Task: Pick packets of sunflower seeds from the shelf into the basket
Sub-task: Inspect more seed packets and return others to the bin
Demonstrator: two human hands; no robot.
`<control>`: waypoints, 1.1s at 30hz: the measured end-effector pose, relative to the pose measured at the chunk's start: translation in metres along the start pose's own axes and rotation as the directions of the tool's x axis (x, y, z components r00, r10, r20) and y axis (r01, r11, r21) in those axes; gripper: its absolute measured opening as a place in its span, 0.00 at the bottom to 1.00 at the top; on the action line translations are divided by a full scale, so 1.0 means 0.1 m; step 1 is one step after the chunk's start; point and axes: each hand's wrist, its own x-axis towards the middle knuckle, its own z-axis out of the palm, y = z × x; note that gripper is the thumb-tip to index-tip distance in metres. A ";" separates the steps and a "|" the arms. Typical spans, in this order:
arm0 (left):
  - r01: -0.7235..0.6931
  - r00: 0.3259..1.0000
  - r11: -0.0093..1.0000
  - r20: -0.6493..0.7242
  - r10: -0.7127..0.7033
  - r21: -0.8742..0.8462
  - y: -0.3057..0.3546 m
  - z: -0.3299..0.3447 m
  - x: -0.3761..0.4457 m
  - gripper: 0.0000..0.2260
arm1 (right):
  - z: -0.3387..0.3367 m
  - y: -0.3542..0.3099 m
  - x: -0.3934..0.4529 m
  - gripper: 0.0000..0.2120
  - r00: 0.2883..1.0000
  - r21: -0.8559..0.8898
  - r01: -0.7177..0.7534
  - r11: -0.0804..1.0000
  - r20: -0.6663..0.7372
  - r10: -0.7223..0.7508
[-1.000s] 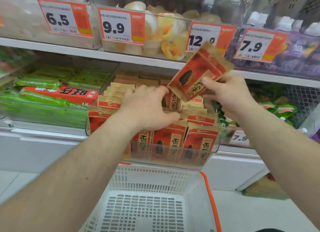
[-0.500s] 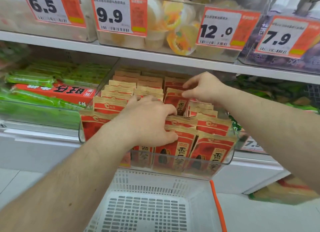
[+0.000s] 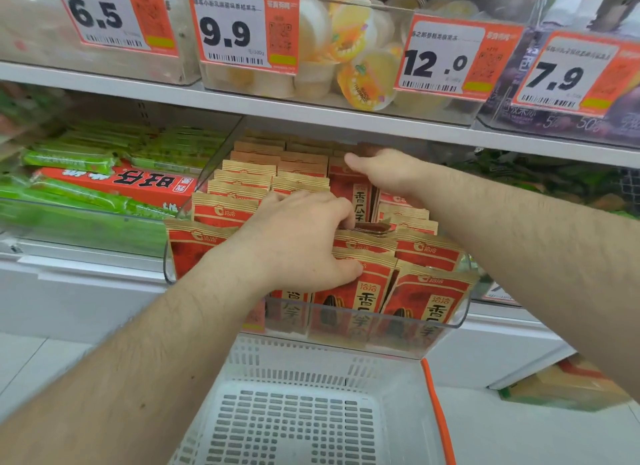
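Observation:
Red and tan sunflower seed packets (image 3: 429, 291) stand in rows inside a clear plastic bin (image 3: 462, 312) on the middle shelf. My left hand (image 3: 298, 242) grips packets in the front middle row, with the thumb on a front face and the fingers curled over the tops. Farther back, my right hand (image 3: 384, 173) curls over the top of a taller upright packet (image 3: 358, 196). A white slotted basket (image 3: 298, 360) sits below the bin, with no packets visible in it.
The basket has an orange handle (image 3: 437, 412). Green packs (image 3: 79, 194) and a red box (image 3: 121, 184) fill the bin to the left. Jelly cups (image 3: 360, 69) and price tags sit above the shelf edge (image 3: 311, 107). A cardboard box (image 3: 568, 388) lies on the floor at right.
My right hand held a packet up in the air, then brought it down into the back rows, where it stays. My left hand has kept its place on the front packets.

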 end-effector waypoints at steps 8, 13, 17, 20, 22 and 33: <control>0.025 0.993 0.995 0.114 -0.036 0.099 0.05 -0.10 0.12 0.29 | -0.16 0.05 -0.24 0.13 0.900 -0.050 0.139 0.989 0.424 -0.105; 0.035 0.990 0.995 0.136 -0.047 0.089 0.09 -0.11 0.13 0.28 | -0.17 0.03 -0.36 0.09 0.956 -0.233 0.178 0.956 0.270 -0.112; 0.039 0.991 0.994 0.123 -0.052 0.104 0.12 -0.09 0.08 0.28 | -0.17 -0.01 -0.49 0.11 0.951 -0.141 0.145 0.979 0.292 -0.099; 0.054 0.995 0.996 0.077 -0.059 0.076 0.14 -0.07 -0.01 0.26 | -0.15 0.00 -0.52 0.09 0.962 -0.220 0.151 0.964 0.257 -0.092; 0.045 0.998 0.997 0.051 -0.048 0.062 0.15 -0.06 -0.07 0.26 | -0.12 0.02 -0.54 0.06 0.968 -0.336 0.169 0.927 0.232 -0.093; 0.056 0.978 0.988 -0.190 -0.083 -0.141 0.18 0.00 -0.19 0.32 | -0.14 -0.10 -0.80 0.07 0.732 -0.366 0.373 0.853 -0.449 -0.513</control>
